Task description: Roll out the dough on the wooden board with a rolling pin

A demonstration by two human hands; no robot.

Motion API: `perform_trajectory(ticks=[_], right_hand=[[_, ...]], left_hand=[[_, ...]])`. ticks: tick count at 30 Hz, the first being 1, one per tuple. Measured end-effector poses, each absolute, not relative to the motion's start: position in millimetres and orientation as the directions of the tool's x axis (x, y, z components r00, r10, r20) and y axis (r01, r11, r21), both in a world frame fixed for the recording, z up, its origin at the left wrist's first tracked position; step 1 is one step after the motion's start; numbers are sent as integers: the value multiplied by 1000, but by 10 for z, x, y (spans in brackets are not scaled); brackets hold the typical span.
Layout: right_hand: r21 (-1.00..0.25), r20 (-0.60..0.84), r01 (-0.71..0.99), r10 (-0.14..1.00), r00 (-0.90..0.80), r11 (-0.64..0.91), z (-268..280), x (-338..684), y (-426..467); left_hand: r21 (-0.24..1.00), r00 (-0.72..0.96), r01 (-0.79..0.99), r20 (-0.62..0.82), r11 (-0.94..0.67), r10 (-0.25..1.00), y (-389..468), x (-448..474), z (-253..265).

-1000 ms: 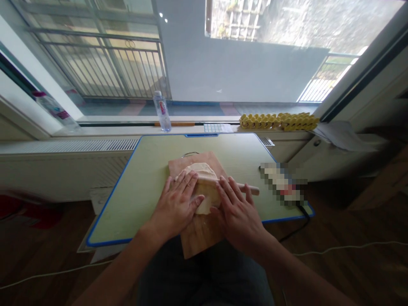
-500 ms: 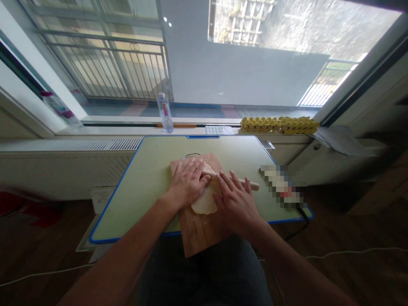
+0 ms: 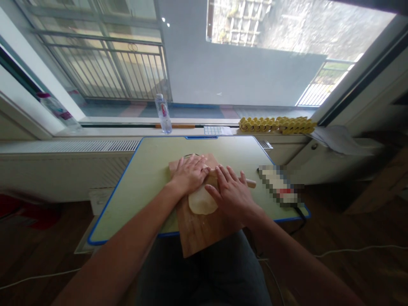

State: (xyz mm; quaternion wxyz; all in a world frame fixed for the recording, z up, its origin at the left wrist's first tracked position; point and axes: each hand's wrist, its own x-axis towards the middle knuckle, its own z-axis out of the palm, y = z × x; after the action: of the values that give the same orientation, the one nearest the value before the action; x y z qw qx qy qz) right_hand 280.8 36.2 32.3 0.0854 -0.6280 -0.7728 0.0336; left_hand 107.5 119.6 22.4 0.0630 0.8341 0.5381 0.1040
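Dough (image 3: pixel 201 202) lies on the wooden board (image 3: pixel 197 238), partly covered; my left hand (image 3: pixel 190 173) and right hand (image 3: pixel 233 192) rest open, palms down, on the rolling pin (image 3: pixel 251 183), whose left end I cannot see.

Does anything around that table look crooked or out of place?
Yes: the wooden board sits askew on the green table, its near end jutting past the table's edge over the person's lap.
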Motion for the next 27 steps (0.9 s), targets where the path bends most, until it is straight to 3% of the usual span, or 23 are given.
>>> perform_trajectory(ticks=[14, 27], right_hand=[[-171, 117, 948, 961, -250, 268, 308, 2765, -28], [-187, 90, 960, 977, -194, 208, 354, 2806, 489]], left_hand=[[156, 442, 861, 241, -484, 864, 491, 757, 197], [213, 433, 871, 94, -443, 897, 1115, 985, 229]])
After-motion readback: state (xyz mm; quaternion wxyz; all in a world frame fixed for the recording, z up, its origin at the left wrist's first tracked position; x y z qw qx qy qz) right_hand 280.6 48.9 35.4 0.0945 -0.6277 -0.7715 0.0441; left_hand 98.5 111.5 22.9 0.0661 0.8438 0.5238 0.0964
